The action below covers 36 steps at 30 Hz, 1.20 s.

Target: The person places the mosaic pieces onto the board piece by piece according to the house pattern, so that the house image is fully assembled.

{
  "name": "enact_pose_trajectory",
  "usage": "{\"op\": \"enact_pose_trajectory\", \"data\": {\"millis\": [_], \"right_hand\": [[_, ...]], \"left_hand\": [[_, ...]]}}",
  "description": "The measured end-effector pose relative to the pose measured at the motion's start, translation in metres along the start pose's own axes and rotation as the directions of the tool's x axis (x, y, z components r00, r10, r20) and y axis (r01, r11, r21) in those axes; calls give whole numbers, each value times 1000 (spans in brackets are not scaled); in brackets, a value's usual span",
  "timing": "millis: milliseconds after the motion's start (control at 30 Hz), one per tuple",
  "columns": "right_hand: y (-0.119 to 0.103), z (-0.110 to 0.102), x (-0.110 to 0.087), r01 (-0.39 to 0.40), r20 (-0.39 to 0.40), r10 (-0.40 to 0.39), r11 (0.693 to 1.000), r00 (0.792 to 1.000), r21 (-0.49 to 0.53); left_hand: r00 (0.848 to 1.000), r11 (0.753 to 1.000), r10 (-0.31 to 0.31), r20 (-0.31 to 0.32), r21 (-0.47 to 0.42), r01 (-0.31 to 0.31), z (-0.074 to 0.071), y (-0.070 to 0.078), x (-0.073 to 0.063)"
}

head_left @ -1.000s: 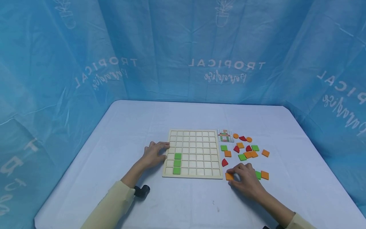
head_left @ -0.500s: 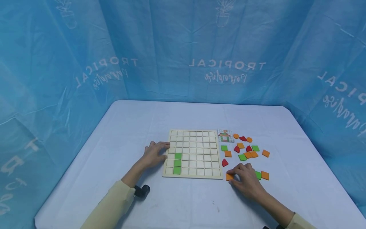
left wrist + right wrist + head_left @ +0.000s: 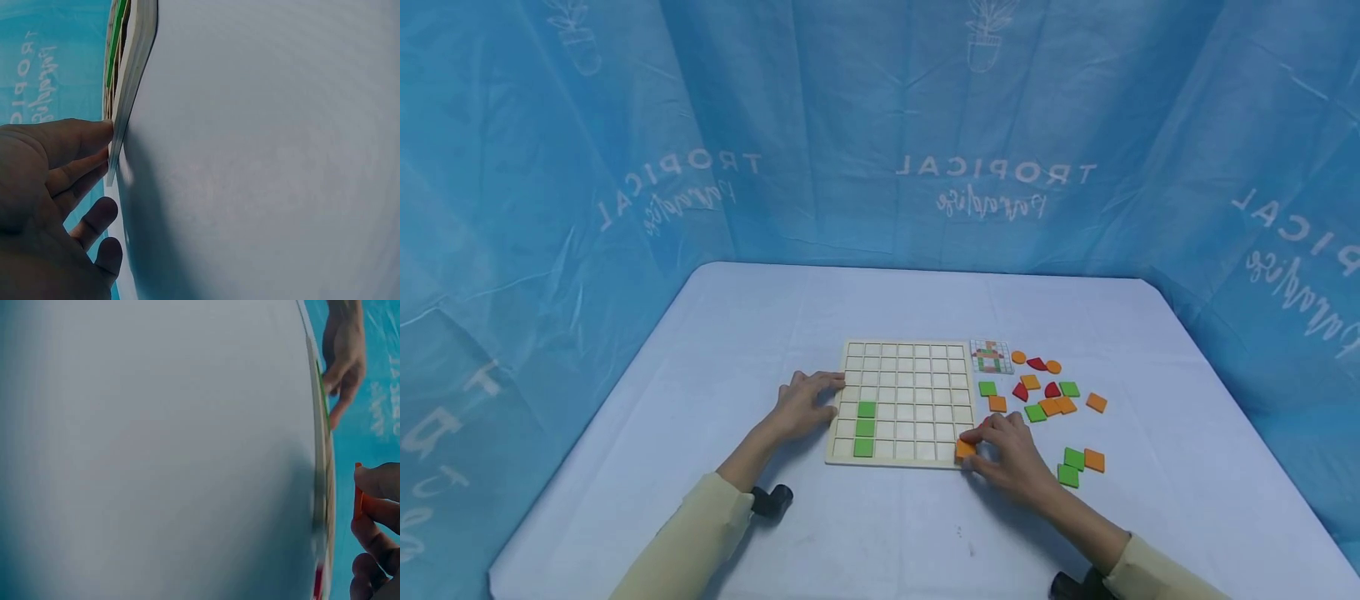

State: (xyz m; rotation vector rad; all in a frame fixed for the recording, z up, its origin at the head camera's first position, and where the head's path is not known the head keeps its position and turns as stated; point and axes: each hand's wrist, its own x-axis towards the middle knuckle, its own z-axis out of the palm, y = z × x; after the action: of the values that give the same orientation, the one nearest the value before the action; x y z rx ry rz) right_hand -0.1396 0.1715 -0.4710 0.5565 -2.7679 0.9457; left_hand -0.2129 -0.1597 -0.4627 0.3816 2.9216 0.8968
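Note:
A wooden grid board lies on the table, with a column of green square tiles in its lower left cells. At its left edge my left hand rests with extended fingers; in the left wrist view the thumb touches the board's rim. My right hand pinches an orange square tile over the board's lower right corner. The right wrist view shows that tile edge-on, between thumb and fingers, raised above the board. A red piece is mostly hidden behind the right hand.
A small pattern card lies by the board's upper right corner. Loose orange, green and red pieces spread to the right, with green tiles and an orange tile nearer the front. Blue printed sheets surround the white table.
My right hand has moved left with the orange square tile, from the tabletop to over the board's lower right corner. Its shift uncovers a green tile. The left hand stays put.

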Motion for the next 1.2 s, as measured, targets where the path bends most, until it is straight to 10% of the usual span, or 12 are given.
{"op": "enact_pose_trajectory", "data": {"millis": [500, 1200], "right_hand": [[-47, 52, 43, 172, 80, -174, 985, 982, 30], [-60, 66, 50, 190, 147, -177, 978, 973, -80]], "left_hand": [[1000, 998, -24, -5, -65, 23, 0, -2, 1], [1000, 998, 5, 19, -57, -4, -1, -10, 3]]}}
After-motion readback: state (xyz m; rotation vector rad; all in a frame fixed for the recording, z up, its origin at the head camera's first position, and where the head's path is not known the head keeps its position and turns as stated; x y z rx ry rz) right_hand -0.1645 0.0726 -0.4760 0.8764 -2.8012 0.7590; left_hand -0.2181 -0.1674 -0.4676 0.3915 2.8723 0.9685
